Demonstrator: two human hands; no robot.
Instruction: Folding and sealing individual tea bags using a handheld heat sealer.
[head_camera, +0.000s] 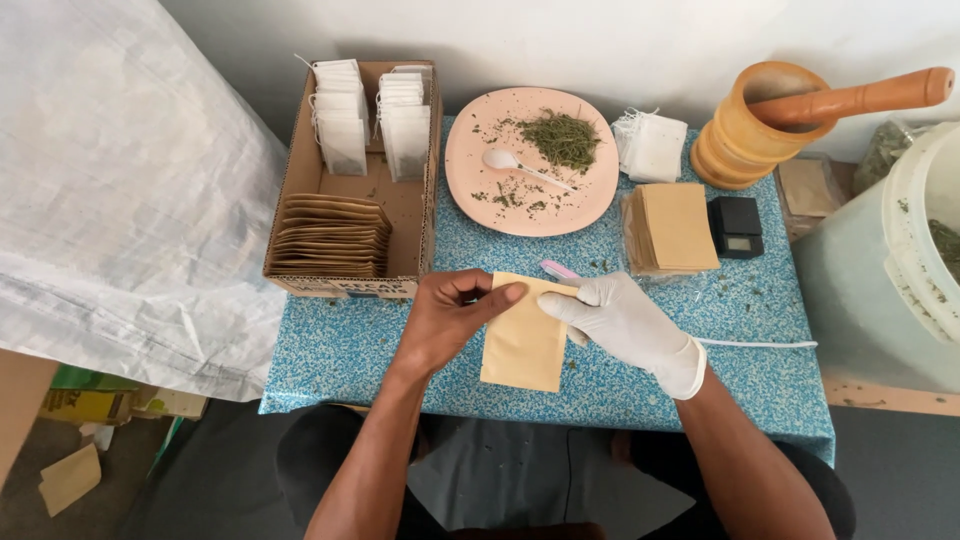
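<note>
A tan paper pouch lies on the blue speckled table in front of me. My bare left hand pinches its top left corner. My right hand, in a white glove, presses the pouch's top right edge, fingers flat. A pink-handled tool lies just behind the pouch, beside the gloved fingers. Behind it stands a pink plate with a heap of dried green herb and a white spoon.
A cardboard box at the left holds white tea bags and stacked tan pouches. More tan pouches, white bags, a small black scale, a wooden mortar with pestle and a white bucket stand to the right.
</note>
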